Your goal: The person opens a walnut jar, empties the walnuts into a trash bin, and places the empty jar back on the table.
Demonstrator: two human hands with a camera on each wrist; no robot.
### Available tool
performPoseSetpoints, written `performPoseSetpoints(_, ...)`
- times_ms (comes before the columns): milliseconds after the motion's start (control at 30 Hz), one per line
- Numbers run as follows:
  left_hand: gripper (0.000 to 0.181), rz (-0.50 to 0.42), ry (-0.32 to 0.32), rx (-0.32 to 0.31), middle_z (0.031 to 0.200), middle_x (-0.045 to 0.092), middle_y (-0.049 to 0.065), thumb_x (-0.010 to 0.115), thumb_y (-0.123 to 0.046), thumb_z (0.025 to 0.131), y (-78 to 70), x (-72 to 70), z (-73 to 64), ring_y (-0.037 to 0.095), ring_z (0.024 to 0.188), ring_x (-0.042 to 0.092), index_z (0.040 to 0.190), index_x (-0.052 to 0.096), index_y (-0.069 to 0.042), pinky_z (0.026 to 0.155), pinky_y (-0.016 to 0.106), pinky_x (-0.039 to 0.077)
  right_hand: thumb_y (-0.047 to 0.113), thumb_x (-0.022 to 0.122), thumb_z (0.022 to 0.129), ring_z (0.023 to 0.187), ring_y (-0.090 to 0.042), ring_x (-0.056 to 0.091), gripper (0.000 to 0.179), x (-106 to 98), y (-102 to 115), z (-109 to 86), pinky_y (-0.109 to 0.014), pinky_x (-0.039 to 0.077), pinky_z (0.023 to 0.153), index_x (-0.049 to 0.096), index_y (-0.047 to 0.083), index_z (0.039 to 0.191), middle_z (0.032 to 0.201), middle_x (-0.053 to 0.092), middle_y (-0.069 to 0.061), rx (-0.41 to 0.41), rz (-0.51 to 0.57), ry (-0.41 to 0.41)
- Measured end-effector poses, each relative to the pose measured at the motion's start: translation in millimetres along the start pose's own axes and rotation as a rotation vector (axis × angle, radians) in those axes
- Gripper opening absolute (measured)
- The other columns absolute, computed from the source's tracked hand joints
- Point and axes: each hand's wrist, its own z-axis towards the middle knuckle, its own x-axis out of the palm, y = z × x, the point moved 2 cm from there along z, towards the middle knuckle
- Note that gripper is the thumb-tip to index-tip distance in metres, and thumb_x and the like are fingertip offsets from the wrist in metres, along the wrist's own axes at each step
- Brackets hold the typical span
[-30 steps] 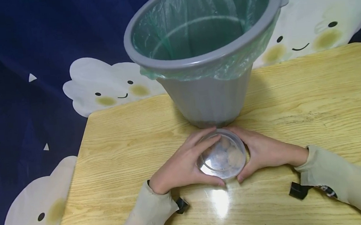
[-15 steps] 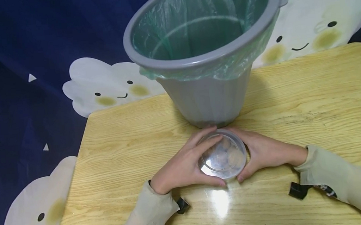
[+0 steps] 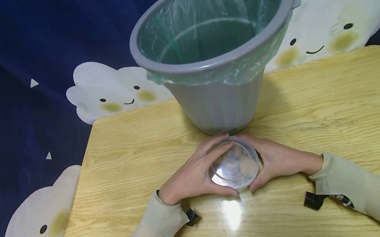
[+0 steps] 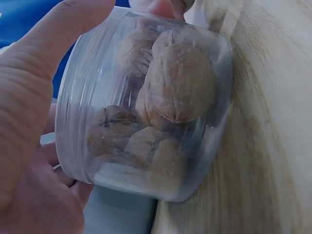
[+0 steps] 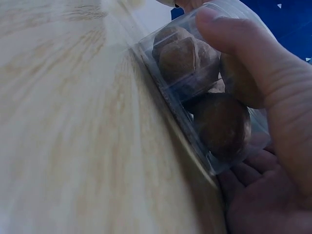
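Both left hand (image 3: 193, 177) and right hand (image 3: 280, 158) remain curled round the clear, round plastic jar (image 3: 235, 169) between them, position unchanged from one second ago; brown, ridged walnuts (image 4: 180, 87) inside. Grey plastic bin (image 3: 215, 105) likewise unmoved, just beyond both hands.

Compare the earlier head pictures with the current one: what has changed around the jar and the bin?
Nothing visibly changed, beyond a very slight shift of the head view. The left hand and right hand still hold the clear jar between them on the table, and the lined bin stands where it was.
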Motion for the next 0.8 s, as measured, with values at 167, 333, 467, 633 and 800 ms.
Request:
performPoseSetpoints(167,0.115,0.003,0.003,-0.008,0.17,0.03,0.001,0.095,-0.053,0.066,-0.4,0.3,-0.2,0.015,0.158,0.027,0.159,0.04,-0.015,0.127,0.04,0.033,0.062,0.098,0.052,0.135,-0.02,0.055,0.127,0.5,-0.9,-0.1,-0.046,0.047,0.111,0.035,0.027,0.158,0.152,0.054,0.003,0.0,-0.003,0.004)
performPoseSetpoints(333,0.115,0.023,-0.008,0.004,0.169,0.031,0.003,0.095,-0.053,0.065,-1.1,0.5,0.6,0.018,0.157,0.029,0.158,0.041,-0.012,0.127,0.039,0.033,0.062,0.098,0.051,0.137,-0.021,0.054,0.128,-0.2,-0.8,-0.4,-0.05,0.046,0.111,0.035,0.027,0.157,0.153,0.053,0.003,0.013,-0.001,0.004)
performPoseSetpoints(467,0.116,0.043,-0.014,0.016,0.169,0.032,0.006,0.095,-0.054,0.065,-2.1,0.7,1.1,0.019,0.157,0.031,0.158,0.041,-0.011,0.127,0.039,0.033,0.063,0.098,0.051,0.137,-0.021,0.054,0.129,-0.2,-0.8,-0.5,-0.051,0.046,0.111,0.035,0.027,0.157,0.153,0.053,0.003,0.016,-0.006,0.004)
performPoseSetpoints(633,0.115,0.073,-0.028,0.033,0.168,0.033,0.007,0.094,-0.055,0.066,-4.2,0.6,0.9,0.022,0.156,0.032,0.158,0.042,-0.011,0.127,0.041,0.034,0.063,0.098,0.051,0.137,-0.021,0.054,0.129,-0.2,-1.1,-0.6,-0.051,0.046,0.111,0.035,0.027,0.158,0.154,0.052,0.003,0.016,-0.009,0.006)
performPoseSetpoints(800,0.113,0.107,-0.048,0.048,0.166,0.035,0.008,0.093,-0.058,0.066,-5.2,1.3,0.7,0.023,0.152,0.035,0.157,0.043,-0.012,0.124,0.041,0.037,0.063,0.097,0.051,0.138,-0.022,0.054,0.13,-0.3,-0.9,-0.4,-0.052,0.046,0.111,0.034,0.027,0.159,0.155,0.052,0.002,0.013,-0.011,0.009)
